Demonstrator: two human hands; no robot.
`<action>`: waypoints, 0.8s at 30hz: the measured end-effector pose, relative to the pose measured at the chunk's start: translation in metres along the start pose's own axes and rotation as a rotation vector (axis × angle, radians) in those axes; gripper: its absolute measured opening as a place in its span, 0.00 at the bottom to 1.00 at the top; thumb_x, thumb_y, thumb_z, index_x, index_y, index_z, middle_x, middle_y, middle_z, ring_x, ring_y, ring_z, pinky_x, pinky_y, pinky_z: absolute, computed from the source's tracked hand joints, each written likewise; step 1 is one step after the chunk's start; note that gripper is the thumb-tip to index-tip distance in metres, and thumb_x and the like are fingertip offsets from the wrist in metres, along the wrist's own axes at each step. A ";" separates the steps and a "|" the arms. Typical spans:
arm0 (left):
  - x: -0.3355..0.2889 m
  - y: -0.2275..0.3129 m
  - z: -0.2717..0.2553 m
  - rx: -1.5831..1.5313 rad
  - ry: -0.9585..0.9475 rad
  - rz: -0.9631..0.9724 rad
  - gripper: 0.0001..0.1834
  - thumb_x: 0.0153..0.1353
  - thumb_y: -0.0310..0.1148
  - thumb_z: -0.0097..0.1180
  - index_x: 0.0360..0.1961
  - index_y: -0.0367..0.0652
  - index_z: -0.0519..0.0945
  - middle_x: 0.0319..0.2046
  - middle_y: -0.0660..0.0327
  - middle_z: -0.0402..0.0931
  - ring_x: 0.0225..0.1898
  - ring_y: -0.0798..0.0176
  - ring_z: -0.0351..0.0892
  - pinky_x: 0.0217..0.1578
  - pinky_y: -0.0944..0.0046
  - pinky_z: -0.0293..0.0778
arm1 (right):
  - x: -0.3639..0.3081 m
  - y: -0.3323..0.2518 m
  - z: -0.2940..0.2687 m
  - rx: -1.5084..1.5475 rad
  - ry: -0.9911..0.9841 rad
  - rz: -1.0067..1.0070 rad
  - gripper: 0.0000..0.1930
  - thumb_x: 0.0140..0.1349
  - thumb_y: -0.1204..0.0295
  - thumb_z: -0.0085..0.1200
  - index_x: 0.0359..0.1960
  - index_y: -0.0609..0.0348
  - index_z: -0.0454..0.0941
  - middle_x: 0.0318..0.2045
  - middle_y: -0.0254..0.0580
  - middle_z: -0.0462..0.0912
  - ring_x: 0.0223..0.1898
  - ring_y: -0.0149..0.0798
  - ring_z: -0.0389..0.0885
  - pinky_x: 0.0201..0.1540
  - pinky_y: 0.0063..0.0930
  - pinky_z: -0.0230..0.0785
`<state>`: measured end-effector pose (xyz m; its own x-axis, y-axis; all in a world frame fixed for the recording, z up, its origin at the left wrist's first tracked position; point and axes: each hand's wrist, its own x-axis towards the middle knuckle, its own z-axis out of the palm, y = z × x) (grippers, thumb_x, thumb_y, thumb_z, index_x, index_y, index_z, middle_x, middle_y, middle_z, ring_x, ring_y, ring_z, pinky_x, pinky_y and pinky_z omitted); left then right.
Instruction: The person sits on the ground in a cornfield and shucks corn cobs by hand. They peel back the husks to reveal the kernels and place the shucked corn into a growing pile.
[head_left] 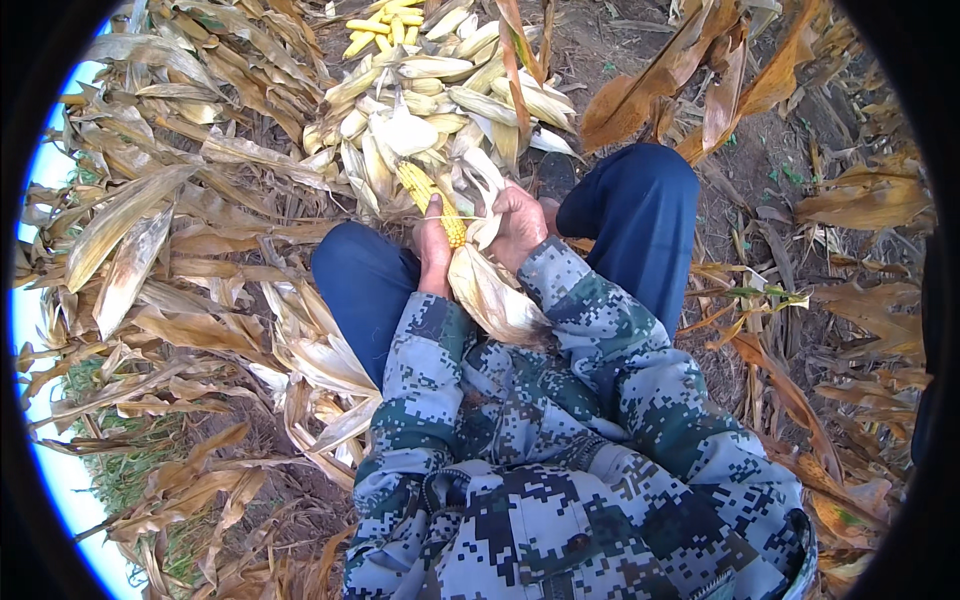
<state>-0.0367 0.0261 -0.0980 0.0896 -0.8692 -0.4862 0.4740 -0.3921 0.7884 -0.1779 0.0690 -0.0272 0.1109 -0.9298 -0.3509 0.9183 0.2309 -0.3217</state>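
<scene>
Between my knees, my left hand (434, 250) is closed around the side of a yellow corn cob (447, 215), whose kernels are bare along much of its length. My right hand (521, 226) grips pale husk leaves (482, 181) beside the cob, fingers wrapped round them. A broad dry husk (492, 297) with a dark tip hangs from the cob's near end toward my jacket. Just beyond both hands lies a heap of ears still in their husks (430, 68).
Several bare yellow cobs (388, 25) lie at the far end of the heap. Dry corn stalks and leaves (200, 240) cover the ground on the left. More brown leaves (860, 200) stand on the right beside bare soil (745, 185). Loose husks (315, 355) lie by my left knee.
</scene>
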 end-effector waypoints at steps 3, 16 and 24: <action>-0.003 0.016 -0.001 -0.115 -0.113 -0.084 0.33 0.72 0.61 0.49 0.41 0.35 0.77 0.26 0.53 0.78 0.22 0.57 0.80 0.24 0.58 0.79 | -0.010 0.003 0.002 0.249 -0.138 0.140 0.19 0.46 0.76 0.47 0.43 0.66 0.77 0.31 0.43 0.79 0.33 0.42 0.77 0.47 0.40 0.76; -0.034 0.030 0.004 -0.008 -0.243 0.289 0.23 0.76 0.48 0.49 0.50 0.33 0.75 0.32 0.53 0.79 0.27 0.59 0.82 0.29 0.59 0.80 | -0.028 -0.005 -0.004 -0.350 0.024 0.091 0.21 0.67 0.60 0.61 0.50 0.67 0.79 0.33 0.37 0.81 0.33 0.36 0.81 0.39 0.26 0.75; -0.052 0.031 0.015 -0.081 -0.231 0.386 0.21 0.75 0.44 0.52 0.52 0.34 0.74 0.37 0.54 0.80 0.36 0.58 0.83 0.41 0.57 0.82 | -0.016 0.023 -0.035 -0.923 -0.264 0.100 0.28 0.60 0.64 0.72 0.57 0.69 0.78 0.47 0.44 0.86 0.46 0.34 0.83 0.52 0.32 0.76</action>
<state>-0.0395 0.0547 -0.0423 0.0799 -0.9951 -0.0584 0.5120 -0.0093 0.8589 -0.1722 0.0994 -0.0591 0.3581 -0.9019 -0.2414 0.2513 0.3421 -0.9054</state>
